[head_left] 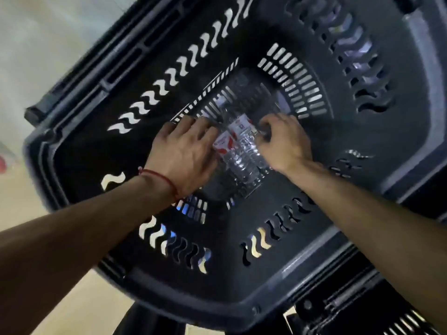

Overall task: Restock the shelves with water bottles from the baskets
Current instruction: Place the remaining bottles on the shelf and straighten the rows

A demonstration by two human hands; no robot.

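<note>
Left hand (183, 153) flat against side of water bottles (239, 153) at frame centre; grip I cannot tell. Right hand (283, 143) fingers curled round one. Bottles lie on bottom of black basket (362, 165). Pale floor (36, 56) upper left. I count two labels, so at least two bottles; second basket (399, 320) lower right.

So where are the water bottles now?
In the head view, mid-frame: the water bottles lie at the bottom of the basket, between the left hand and the right hand.

Down in the dark slotted basket (411, 105); left hand (183, 153) and right hand (283, 143) gripping clear, red-labelled water bottles (239, 151) lying on its floor.
</note>
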